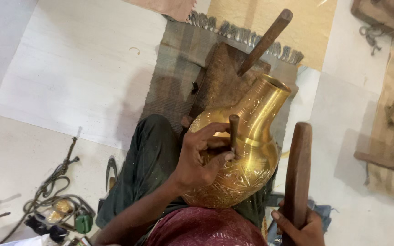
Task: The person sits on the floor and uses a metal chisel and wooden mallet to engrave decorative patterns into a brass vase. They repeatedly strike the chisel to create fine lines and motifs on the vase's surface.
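A shiny brass vase (251,150) with engraved patterns lies tilted across my lap, its open neck pointing up and to the right. My left hand (201,157) rests on the vase's belly and pinches a short metal chisel (234,132) upright against the surface. Low at the right, my right hand (302,228) grips a long dark wooden mallet (297,168), raised beside the vase and apart from the chisel. A wooden block (222,82) sits behind the vase.
A long wooden stick (266,41) leans out of the block on a fringed grey mat (174,77). Cords and hooks (51,182), a small green object (83,223) and small tools lie on the pale floor at lower left. Brown clutter lines the right edge.
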